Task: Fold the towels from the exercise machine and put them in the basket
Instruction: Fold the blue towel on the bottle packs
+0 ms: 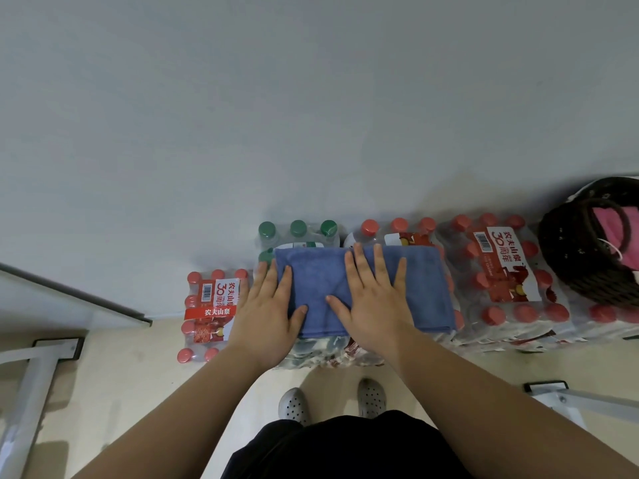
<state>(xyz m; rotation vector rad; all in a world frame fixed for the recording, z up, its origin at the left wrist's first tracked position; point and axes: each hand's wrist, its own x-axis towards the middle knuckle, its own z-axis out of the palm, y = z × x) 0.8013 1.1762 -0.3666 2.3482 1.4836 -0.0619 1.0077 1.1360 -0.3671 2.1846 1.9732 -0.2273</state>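
A blue towel lies folded flat on top of shrink-wrapped packs of water bottles against the wall. My left hand rests with straight fingers on the towel's left edge. My right hand presses flat on the middle of the towel, fingers spread. A dark woven basket stands on the bottle packs at the far right, with a pink towel inside it.
Packs of red-capped bottles and green-capped bottles line the wall. A lower pack sits to the left. White metal frame parts stand at the left, another frame part at the right. My feet stand on the beige floor.
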